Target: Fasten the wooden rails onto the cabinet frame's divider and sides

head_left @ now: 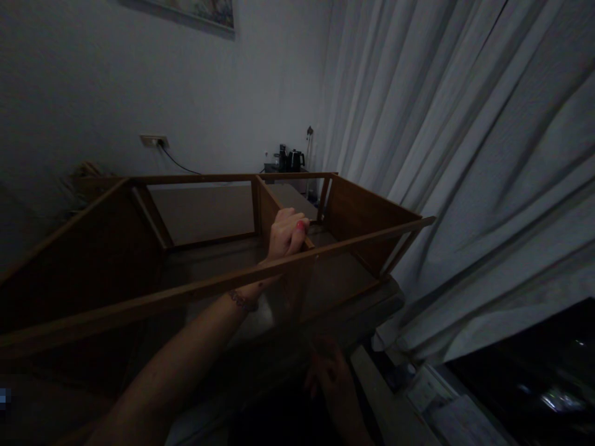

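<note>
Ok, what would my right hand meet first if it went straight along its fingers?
Your right hand would probably meet the dark rounded edge beneath the wooden frame; the dimness makes depth uncertain.

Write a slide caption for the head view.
The left hand grips the divider inside a wooden frame, the right hand lower down in deep shadow.

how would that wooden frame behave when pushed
Probably stiff: the wooden frame has straight rails joined to flat panels. It may be light for its size, with open gaps between rails. Rolling seems unlikely, given its boxy shape.
</note>
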Tool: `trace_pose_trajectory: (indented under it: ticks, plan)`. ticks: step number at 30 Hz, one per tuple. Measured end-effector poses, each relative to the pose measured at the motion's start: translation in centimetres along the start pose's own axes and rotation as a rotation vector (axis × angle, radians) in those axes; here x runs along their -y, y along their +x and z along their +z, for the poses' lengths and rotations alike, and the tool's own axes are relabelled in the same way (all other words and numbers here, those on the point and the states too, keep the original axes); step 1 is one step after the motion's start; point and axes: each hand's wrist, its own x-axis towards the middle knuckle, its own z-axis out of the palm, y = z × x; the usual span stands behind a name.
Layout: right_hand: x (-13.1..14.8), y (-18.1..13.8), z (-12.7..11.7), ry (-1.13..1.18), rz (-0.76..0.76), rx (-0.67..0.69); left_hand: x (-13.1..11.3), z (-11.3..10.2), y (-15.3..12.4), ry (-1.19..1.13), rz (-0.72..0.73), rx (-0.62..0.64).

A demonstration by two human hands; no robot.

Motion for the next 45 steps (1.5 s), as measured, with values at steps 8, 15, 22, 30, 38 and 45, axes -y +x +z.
trace_pose_trajectory:
  ticks: [8, 15, 22, 30, 38, 45]
  plan:
    - [0.5, 0.2, 1.5, 0.381, 0.181, -0.098, 0.1, 0.0, -0.3, -0.010, -0.020, 0.017]
    - [1.3, -0.3, 0.6, -0.005, -0.084, -0.163, 0.1, 0.0, -0.4, -0.002, -0.012, 0.011]
    - [-0.4, 0.5, -1.3, -0.696, -0.777, -0.140, 0.2, 0.0, -0.1, -0.002, 0.018, 0.009]
    - [0.8, 0.9, -2.0, -0.684, -0.769, -0.152, -0.1, -0.1, -0.2, -0.020, -0.017, 0.009]
    - [0.9, 1.2, -1.7, -0.740, -0.705, -0.235, 0.0, -0.1, -0.1, -0.002, -0.001, 0.016]
    - [1.7, 0.6, -0.6, -0.584, -0.517, -0.203, 0.3, 0.1, -0.2, -0.008, 0.013, -0.002]
